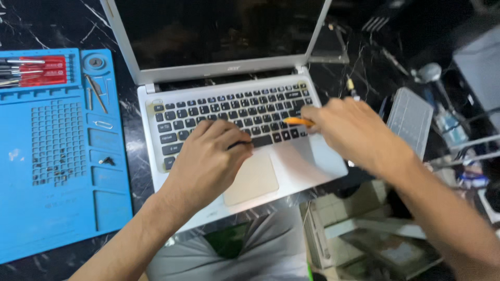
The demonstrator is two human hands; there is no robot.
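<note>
Blue mat (57,208) far left, just beside laptop (312,161), narrow strip of dark table (31,26) between. Left hand (208,156) curled on lower keys, fingers pinched together on something small and dark, can't tell what. Laptop white, black keys, screen off, front edge hanging past table. Right hand (349,130) clamped on orange tool (298,121), tip at keyboard's right end. Clutter crowds right side.

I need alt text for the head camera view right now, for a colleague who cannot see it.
Two bare hands work over the keyboard of an open silver laptop: the right hand holds an orange tool against the keys, the left hand pinches something dark. A blue repair mat lies to the left.
</note>
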